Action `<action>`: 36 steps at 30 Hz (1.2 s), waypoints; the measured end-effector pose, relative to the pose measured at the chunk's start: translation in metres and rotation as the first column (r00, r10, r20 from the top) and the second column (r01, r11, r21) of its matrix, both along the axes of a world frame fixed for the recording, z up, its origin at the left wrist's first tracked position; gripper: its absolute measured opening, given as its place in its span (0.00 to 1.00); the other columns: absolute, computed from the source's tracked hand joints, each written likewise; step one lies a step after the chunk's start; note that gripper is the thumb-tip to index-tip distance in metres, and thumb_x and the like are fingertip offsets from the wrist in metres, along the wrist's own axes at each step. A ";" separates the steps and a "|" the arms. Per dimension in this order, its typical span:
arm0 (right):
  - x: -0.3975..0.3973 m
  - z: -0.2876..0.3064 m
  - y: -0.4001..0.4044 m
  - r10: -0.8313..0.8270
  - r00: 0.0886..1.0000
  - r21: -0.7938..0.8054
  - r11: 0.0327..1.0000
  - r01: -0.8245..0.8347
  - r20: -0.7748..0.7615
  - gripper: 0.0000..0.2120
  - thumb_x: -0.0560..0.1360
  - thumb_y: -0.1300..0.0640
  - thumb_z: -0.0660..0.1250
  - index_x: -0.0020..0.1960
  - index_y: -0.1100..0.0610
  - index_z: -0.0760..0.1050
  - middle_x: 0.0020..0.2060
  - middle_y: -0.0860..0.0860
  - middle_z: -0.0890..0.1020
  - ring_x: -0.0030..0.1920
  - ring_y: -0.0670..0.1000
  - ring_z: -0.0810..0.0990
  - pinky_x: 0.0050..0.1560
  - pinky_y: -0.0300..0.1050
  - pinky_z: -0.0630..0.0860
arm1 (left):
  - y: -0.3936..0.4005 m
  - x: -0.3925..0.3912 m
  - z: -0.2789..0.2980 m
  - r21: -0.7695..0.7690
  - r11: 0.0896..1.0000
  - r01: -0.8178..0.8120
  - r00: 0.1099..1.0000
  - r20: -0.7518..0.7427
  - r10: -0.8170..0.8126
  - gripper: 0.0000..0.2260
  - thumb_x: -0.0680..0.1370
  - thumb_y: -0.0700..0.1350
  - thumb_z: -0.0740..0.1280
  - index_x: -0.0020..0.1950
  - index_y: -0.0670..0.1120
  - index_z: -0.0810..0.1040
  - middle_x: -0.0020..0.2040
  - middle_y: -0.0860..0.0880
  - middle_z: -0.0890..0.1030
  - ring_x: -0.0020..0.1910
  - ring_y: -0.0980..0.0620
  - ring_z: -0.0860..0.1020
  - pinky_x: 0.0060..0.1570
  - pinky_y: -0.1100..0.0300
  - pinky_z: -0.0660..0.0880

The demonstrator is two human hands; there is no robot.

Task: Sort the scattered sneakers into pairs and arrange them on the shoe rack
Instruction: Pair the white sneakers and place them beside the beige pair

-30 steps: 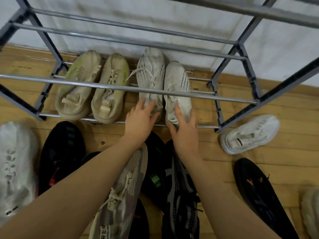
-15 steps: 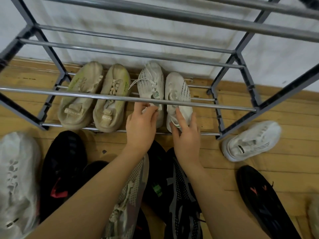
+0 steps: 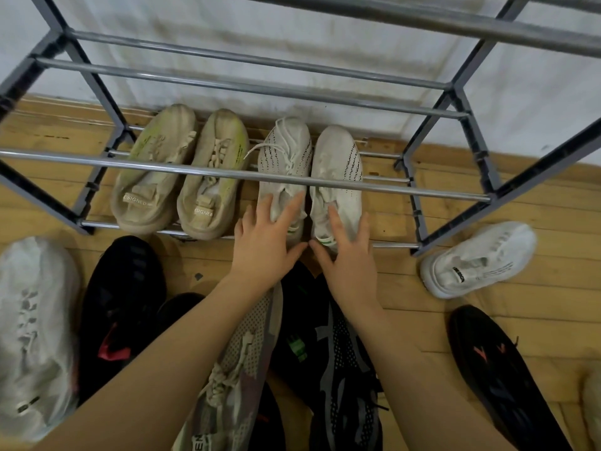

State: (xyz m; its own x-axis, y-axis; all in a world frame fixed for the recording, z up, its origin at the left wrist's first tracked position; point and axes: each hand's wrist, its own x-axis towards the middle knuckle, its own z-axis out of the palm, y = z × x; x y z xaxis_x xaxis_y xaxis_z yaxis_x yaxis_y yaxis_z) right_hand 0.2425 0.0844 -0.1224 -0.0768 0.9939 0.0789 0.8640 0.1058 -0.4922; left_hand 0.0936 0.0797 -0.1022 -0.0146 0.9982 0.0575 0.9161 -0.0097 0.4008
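Note:
A grey metal shoe rack (image 3: 374,187) stands against the white wall. On its bottom tier sit a beige pair, left shoe (image 3: 153,170) and right shoe (image 3: 214,170), and beside them a white pair with black dotted marks, left shoe (image 3: 286,157) and right shoe (image 3: 338,164), toes to the wall. My left hand (image 3: 266,242) lies with straight fingers on the heel of the left white shoe. My right hand (image 3: 348,255) rests flat on the heel of the right white shoe. Neither hand grips anything.
Loose sneakers lie on the wooden floor: a white one (image 3: 478,258) by the rack's right leg, a black one (image 3: 500,372) at the right, a black one (image 3: 120,307) and a pale one (image 3: 32,333) at the left, grey-patterned ones (image 3: 234,379) under my arms.
My fingers have straightened and spread over the heels of the white pair, which sits further in on the bottom tier. The camera has drawn a little closer.

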 end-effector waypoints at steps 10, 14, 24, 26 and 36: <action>0.001 -0.006 0.011 0.025 0.998 0.010 1.000 -0.026 0.062 0.27 0.78 0.48 0.62 0.74 0.40 0.56 0.74 0.64 0.53 0.64 0.68 0.66 0.59 0.60 0.72 | 0.003 -0.002 -0.010 0.064 0.998 0.001 0.992 0.128 -0.009 0.27 0.74 0.46 0.70 0.71 0.53 0.65 0.70 0.40 0.65 0.62 0.33 0.68 0.47 0.41 0.76; -0.003 -0.001 0.012 0.015 0.996 -0.033 0.999 -0.012 0.092 0.26 0.78 0.48 0.61 0.73 0.41 0.58 0.74 0.63 0.51 0.65 0.68 0.65 0.60 0.60 0.70 | 0.002 -0.001 -0.012 0.037 0.999 0.018 0.990 0.142 -0.023 0.28 0.74 0.46 0.70 0.72 0.53 0.64 0.71 0.39 0.62 0.66 0.32 0.64 0.51 0.38 0.75; 0.003 0.052 -0.018 0.016 0.990 -0.164 0.986 0.007 0.139 0.27 0.79 0.42 0.54 0.75 0.42 0.49 0.75 0.55 0.53 0.71 0.62 0.59 0.66 0.59 0.63 | -0.027 -0.005 0.031 0.078 0.995 0.059 0.998 0.022 -0.061 0.25 0.74 0.44 0.67 0.70 0.43 0.66 0.67 0.40 0.70 0.65 0.36 0.68 0.57 0.40 0.71; 0.005 0.068 -0.029 0.043 0.987 -0.137 0.990 -0.022 0.152 0.26 0.80 0.44 0.53 0.75 0.44 0.51 0.75 0.53 0.57 0.69 0.61 0.62 0.64 0.57 0.65 | -0.035 -0.007 0.045 0.106 0.992 0.070 0.997 0.036 -0.074 0.22 0.74 0.43 0.67 0.67 0.42 0.70 0.63 0.41 0.74 0.62 0.37 0.72 0.55 0.42 0.72; 0.064 0.127 -0.061 0.120 0.982 -0.018 0.993 -0.119 0.144 0.19 0.80 0.51 0.55 0.70 0.54 0.65 0.63 0.54 0.73 0.60 0.59 0.72 0.57 0.57 0.72 | -0.074 0.040 0.090 0.188 0.976 0.111 0.979 0.147 -0.140 0.16 0.75 0.42 0.67 0.62 0.41 0.75 0.58 0.42 0.78 0.55 0.38 0.76 0.52 0.44 0.74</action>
